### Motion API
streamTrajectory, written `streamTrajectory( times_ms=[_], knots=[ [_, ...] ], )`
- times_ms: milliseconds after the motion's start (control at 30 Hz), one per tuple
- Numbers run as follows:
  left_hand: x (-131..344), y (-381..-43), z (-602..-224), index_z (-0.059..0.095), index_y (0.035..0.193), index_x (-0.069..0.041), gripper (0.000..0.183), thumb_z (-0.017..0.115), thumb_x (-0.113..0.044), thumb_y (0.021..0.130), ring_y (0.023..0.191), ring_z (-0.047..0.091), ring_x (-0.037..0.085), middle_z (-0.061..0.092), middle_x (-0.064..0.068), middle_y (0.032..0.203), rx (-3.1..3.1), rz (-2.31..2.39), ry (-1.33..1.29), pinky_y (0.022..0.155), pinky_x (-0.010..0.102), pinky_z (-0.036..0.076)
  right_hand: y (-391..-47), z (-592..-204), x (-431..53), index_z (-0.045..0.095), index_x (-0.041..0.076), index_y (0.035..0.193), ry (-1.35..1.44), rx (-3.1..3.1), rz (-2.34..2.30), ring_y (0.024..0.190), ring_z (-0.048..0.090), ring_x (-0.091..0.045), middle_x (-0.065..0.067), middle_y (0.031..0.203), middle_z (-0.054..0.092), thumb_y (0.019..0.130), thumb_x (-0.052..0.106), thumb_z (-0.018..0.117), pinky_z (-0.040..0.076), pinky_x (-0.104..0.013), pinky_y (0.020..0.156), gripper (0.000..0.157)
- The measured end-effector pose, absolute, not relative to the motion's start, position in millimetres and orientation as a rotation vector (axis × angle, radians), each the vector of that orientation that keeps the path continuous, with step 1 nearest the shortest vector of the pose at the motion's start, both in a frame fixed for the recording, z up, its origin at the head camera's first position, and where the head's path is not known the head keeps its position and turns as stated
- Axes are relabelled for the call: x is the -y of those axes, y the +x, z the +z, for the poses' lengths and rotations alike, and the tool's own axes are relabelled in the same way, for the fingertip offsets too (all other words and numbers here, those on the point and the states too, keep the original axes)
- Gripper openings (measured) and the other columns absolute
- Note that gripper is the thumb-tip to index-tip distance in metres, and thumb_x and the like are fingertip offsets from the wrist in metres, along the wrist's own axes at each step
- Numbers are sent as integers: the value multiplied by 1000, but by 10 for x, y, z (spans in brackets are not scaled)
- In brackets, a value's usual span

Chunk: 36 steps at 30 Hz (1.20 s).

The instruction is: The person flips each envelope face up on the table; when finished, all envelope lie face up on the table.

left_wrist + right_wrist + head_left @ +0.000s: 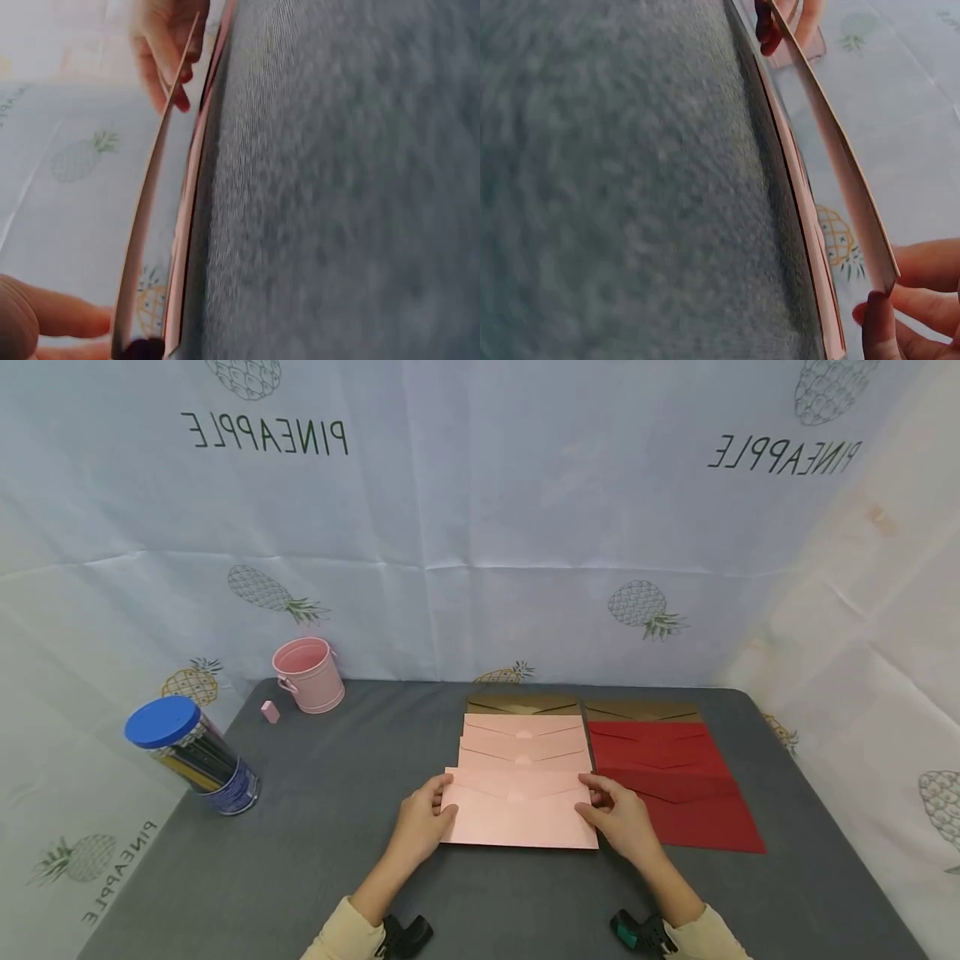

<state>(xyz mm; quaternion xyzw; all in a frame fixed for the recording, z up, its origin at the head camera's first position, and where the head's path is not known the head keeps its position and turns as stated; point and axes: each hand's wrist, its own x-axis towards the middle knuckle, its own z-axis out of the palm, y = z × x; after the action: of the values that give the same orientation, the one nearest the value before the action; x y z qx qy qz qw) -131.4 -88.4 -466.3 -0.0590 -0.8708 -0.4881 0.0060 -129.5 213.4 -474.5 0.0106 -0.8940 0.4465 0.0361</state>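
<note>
In the head view a pale pink envelope (pixel 517 822) is pinched by its short sides, flap side up. My left hand (pixel 418 823) grips its left edge between thumb and fingers, and my right hand (pixel 624 820) grips the right edge the same way. Both wrist views show this envelope (pixel 142 217) raised a little, slightly bowed, with a gap above the pink envelopes (pixel 810 232) lying on the table. Behind it, more pink envelopes (pixel 491 745) overlap in steps. To the right, red envelopes (pixel 708 827) lie in a similar overlapping row, near my right hand.
Gold-brown envelopes (pixel 487 703) show at the back of both rows. On the left of the dark grey table (pixel 337 877) stand a pink pail (pixel 318 681), a small pink block (pixel 270 712) and a blue-lidded jar (pixel 206 756) of pencil-like sticks. A pineapple-print cloth (pixel 480 510) hangs behind.
</note>
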Motion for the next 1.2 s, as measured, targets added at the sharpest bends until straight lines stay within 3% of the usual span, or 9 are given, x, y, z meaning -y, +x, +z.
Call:
streamTrajectory(
  times_ms=[300,533,833,1000,1200],
  knots=[
    [751,-1381,-4723,59,120,8,39,66,2,82,92,66,31,64,23,107,2723,-1366,-122,75,39,56,-1363,-4744,-2145,65,2,120,-11,2802,1210,82,56,-18,-9,96,63,81,8,73,44,-24,64,40],
    [678,-1412,-4770,62,118,6,38,67,0,81,91,64,27,64,20,108,2703,-1277,-110,76,39,55,-1442,-4726,-2144,63,0,122,22,2820,1141,86,57,-21,-16,114,62,82,6,70,46,-28,66,42],
    [644,-1392,-4841,59,123,5,42,67,-6,84,114,54,36,60,20,121,2772,-1155,-159,95,50,45,-1446,-4749,-2113,63,-5,119,107,2771,1017,79,57,-20,-23,116,61,79,1,70,48,-28,63,41],
    [641,-1394,-4864,60,122,5,41,68,-7,84,112,51,33,58,20,121,2772,-1103,-205,94,49,45,-1435,-4773,-2109,63,-6,118,125,2755,966,82,57,-24,-24,115,61,79,0,70,51,-36,68,40],
    [650,-1416,-4894,62,120,6,39,69,-7,83,111,49,32,55,19,121,2779,-1097,-225,93,48,45,-1429,-4803,-2106,63,-7,117,133,2779,922,97,59,-35,-26,116,61,79,1,68,52,-49,80,39]
  ],
)
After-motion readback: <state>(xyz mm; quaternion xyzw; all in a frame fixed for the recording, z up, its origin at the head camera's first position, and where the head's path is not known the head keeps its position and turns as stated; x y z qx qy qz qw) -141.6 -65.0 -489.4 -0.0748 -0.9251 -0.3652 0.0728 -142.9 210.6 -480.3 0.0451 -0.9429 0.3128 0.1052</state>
